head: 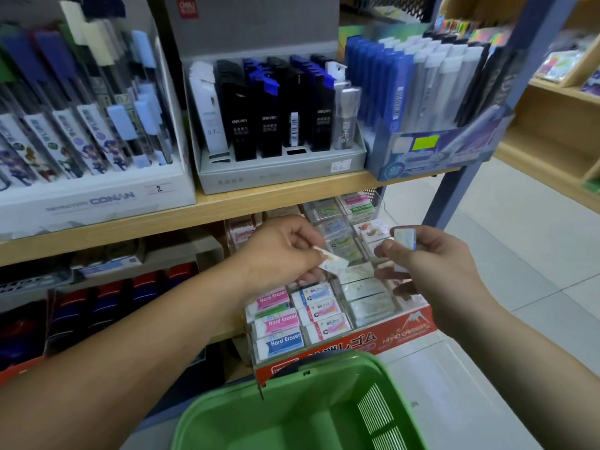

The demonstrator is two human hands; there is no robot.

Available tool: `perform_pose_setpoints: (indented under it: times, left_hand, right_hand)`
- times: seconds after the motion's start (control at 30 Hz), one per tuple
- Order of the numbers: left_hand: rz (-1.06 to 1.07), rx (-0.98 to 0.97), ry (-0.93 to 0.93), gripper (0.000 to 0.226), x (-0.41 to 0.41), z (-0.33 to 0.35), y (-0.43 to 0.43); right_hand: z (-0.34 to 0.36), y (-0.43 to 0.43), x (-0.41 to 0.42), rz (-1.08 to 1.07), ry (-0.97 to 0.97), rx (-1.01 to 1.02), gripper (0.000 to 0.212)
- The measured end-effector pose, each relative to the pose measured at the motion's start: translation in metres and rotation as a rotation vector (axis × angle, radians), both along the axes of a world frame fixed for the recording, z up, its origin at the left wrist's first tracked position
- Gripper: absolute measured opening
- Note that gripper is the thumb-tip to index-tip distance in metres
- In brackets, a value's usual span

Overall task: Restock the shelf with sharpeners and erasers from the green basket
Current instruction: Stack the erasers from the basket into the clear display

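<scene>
Your left arm: stretched forward from lower left, forearm bare.
Your left hand (285, 251): knuckles up, fingertips pinching a white eraser (334, 264).
Your right hand (435, 264): raised just beside it, fingers curled round a second eraser (406, 239).

Can't read label on blurred eraser (334, 264) in left hand (279, 251). Can't see all of green basket (350, 360), cropped by bottom edge.

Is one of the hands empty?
No, the left hand pinches a wrapped eraser and the right hand grips a small white block.
</scene>
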State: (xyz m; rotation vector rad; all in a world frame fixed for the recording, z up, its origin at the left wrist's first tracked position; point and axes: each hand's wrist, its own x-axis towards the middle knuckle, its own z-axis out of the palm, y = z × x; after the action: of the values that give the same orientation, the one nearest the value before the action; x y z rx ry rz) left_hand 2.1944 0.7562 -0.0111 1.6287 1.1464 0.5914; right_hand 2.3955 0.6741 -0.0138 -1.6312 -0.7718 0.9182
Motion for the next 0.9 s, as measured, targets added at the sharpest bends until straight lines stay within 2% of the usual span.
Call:
perform_pose_setpoints:
  times: [0.1,0.2,0.33,0.4,0.5,0.6,0.67,0.73,0.8,0.9]
  left_hand:
    - [0.095,-0.044,-0.045,0.014,0.020,0.003,-0.001]
    - [0.135,0.076,0.054,0.008,0.053,-0.003,0.019]
    - [0.151,0.035,-0.014,0.022,0.099,-0.011,0.048]
    - [0.147,0.160,0.135,0.025,0.108,-0.024,0.059]
    - [0.131,0.367,0.459,0.014,0.108,-0.033,0.065]
    - [0.008,0.460,0.670,0.017,0.114,-0.027,0.066]
    - [-0.059,0.473,0.732,0.022,0.116,-0.018,0.060]
    - [-0.048,0.467,0.661,0.023,0.111,-0.012,0.054]
    - [-0.004,0.463,0.478,0.023,0.102,-0.004,0.039]
    - [-0.055,0.224,0.094,0.018,0.084,0.009,0.009]
  right_hand:
    - [-0.002,-0.004,0.018,-0.058,-0.040,-0.010,0.021]
    - [-0.007,-0.006,0.022,-0.028,0.050,-0.021,0.028]
    - [-0.009,-0.006,0.024,0.009,0.156,0.007,0.026]
    - [-0.011,-0.006,0.027,0.031,0.221,0.004,0.027]
    - [-0.015,-0.005,0.034,0.052,0.332,-0.016,0.029]
    - [-0.020,-0.004,0.040,0.055,0.389,-0.001,0.023]
    - [-0.020,-0.005,0.041,0.088,0.387,0.010,0.021]
    - [-0.019,-0.007,0.040,0.134,0.371,0.026,0.024]
    - [-0.018,-0.008,0.040,0.177,0.353,0.052,0.028]
    - [-0.020,-0.007,0.034,0.203,0.336,0.064,0.026]
